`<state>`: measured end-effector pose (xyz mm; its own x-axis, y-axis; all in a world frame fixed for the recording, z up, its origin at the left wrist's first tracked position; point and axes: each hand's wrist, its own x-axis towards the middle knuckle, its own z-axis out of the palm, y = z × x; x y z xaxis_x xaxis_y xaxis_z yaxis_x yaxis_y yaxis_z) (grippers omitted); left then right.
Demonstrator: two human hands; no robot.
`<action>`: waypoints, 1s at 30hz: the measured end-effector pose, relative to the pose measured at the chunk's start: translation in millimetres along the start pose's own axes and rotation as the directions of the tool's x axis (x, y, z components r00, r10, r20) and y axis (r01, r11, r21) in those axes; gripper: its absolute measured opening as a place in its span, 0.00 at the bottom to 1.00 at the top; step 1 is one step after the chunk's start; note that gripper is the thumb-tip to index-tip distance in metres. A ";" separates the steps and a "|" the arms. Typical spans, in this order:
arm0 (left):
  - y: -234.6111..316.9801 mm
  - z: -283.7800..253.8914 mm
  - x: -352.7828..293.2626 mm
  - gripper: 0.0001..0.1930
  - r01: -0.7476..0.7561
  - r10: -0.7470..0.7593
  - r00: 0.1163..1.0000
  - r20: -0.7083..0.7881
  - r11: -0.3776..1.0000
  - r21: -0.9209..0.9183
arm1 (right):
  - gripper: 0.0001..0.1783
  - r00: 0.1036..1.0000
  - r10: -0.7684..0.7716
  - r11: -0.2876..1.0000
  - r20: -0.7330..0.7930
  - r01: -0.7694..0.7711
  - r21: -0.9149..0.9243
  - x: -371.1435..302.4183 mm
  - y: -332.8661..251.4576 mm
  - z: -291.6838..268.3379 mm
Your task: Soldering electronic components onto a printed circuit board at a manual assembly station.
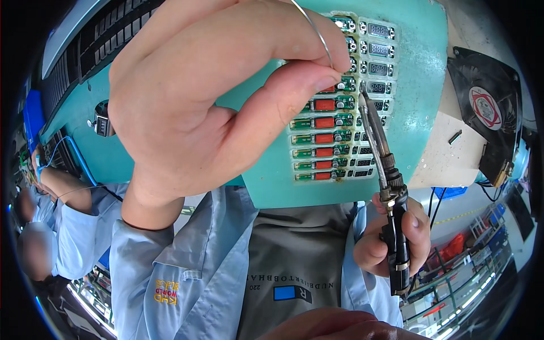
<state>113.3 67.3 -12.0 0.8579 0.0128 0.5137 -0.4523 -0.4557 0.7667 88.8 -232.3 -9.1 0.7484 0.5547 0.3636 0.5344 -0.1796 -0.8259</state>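
Observation:
My left hand [192, 107] is closed, pinching a thin, curved silver solder wire [315, 27] between thumb and forefinger over a row of small circuit boards. In my right hand [416, 235] is a black-handled soldering iron [395, 207], its tip pointing up and away from me, close to one board's edge. A metal tube runs along its shaft. Several green circuit boards with red parts [324, 122] lie in a column, beside dark digit displays [378, 50]. They sit on a teal plate [419, 122]. My left fingers hide some far boards.
A black fan [487, 105] stands at the right, with a small loose part [455, 137] on the bench near it. At left are a small counter [102, 120] and black slotted trays [116, 34]. A co-worker's arm [73, 195] shows farther left.

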 end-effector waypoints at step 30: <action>-2.8 4.9 -2.6 0.10 -0.005 0.004 1.000 0.016 0.999 0.043 | 0.29 0.996 -0.017 0.999 0.084 0.020 -0.035 3.7 8.0 4.3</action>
<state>113.6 64.2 -17.4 0.8598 -0.0034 0.5105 -0.4455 -0.4935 0.7470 94.1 -228.2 -16.2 0.7036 0.6237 0.3405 0.5629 -0.1969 -0.8027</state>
